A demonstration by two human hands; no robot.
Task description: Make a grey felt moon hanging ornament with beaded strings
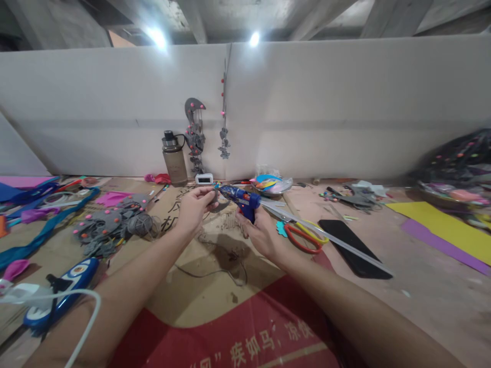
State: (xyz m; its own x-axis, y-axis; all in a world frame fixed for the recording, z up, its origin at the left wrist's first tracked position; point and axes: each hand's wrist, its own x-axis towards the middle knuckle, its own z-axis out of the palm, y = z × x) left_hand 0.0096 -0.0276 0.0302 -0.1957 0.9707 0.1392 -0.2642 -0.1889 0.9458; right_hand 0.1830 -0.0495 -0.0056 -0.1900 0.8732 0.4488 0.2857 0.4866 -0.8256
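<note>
left hand (196, 205): fingers pinched together at the tips, gripping a grey piece (221, 206). right hand (264, 230): wrapped round the grip of a blue glue gun (248, 203), nozzle pointing left, close by the left fingertips; whether nozzle and piece touch, cannot tell. both hands held out over the middle of the worktop (437, 312), above cardboard (180, 301) printed partly in red. a loose thread (215, 275) curls on the cardboard below them.

right of the right hand: scissors (291, 230) with red and yellow handles, a small teal cutout (281, 228) just beside; a clear ruler (333, 239) lying across a black phone (351, 231). farther right, a yellow sheet (445, 225) partly over a purple sheet (441, 243).

left of the left hand: a ball of grey thread (140, 224) against a heap of grey cutouts (105, 222) dotted with pink beads.

back edge: a bottle (175, 164), a small white clock (204, 179) near it. two grey strings of ornaments, one crescent-topped (195, 135), one narrow (224, 138), against the white panel (337, 92).
</note>
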